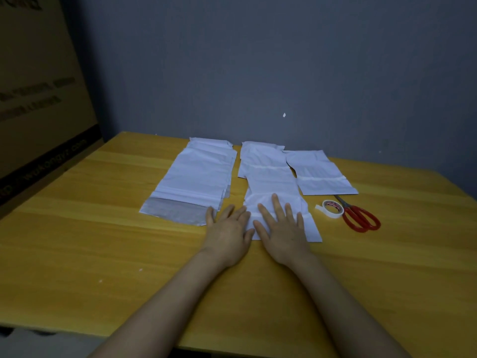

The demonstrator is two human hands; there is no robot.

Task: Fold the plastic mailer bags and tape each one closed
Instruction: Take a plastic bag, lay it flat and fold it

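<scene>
A white mailer bag (273, 182) lies lengthwise in the middle of the yellow table (77, 228). My right hand (282, 232) lies flat on its near end, fingers spread. My left hand (228, 232) rests flat beside it, fingertips at the bag's left edge. A stack of white mailer bags (196, 177) with a grey end flap sits to the left. Another white bag (322, 174) lies at the right. A roll of white tape (333, 208) with a loose end sits right of the middle bag.
Red-handled scissors (360, 217) lie just right of the tape roll. A large cardboard box (38, 99) stands against the table's left side. A grey wall (258, 73) runs behind the table's far edge.
</scene>
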